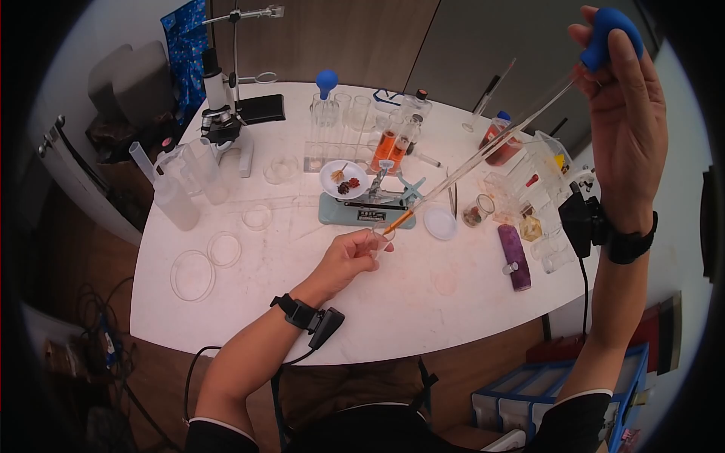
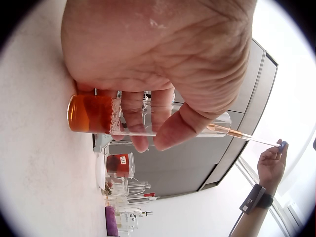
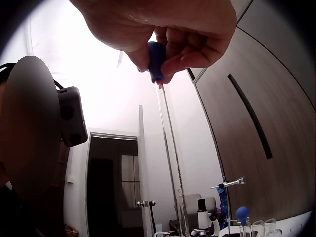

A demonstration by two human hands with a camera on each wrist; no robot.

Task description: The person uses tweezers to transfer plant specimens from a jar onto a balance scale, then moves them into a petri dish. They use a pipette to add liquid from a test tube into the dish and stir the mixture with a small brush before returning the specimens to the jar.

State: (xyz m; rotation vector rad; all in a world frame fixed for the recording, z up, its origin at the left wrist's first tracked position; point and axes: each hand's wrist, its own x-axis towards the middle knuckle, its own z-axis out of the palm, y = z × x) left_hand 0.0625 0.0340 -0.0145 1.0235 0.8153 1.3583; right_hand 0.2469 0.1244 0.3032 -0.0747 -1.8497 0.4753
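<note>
My left hand (image 1: pixel 347 257) grips a clear glass vial (image 2: pixel 143 132) low over the table, fingers and thumb wrapped round its wall. Orange liquid (image 2: pixel 91 113) fills the vial's lower part, with a ring of froth on top. High up on the right, my right hand (image 1: pixel 630 128) holds a blue rubber bulb (image 1: pixel 613 38) between thumb and fingers. A long glass pipette (image 1: pixel 491 147) runs slanting down from this bulb. Its lower end, holding orange liquid, reaches into the vial's mouth.
Behind the left hand stands a teal balance (image 1: pixel 332 213) carrying a white dish (image 1: pixel 327 172) of dried bits. Orange-filled bottles (image 1: pixel 384 149) stand farther back. Petri dishes (image 1: pixel 192 294) and plastic bottles (image 1: pixel 175 205) lie left, a microscope (image 1: pixel 219 94) beyond. At right lies a purple block (image 1: pixel 515 253) near glassware.
</note>
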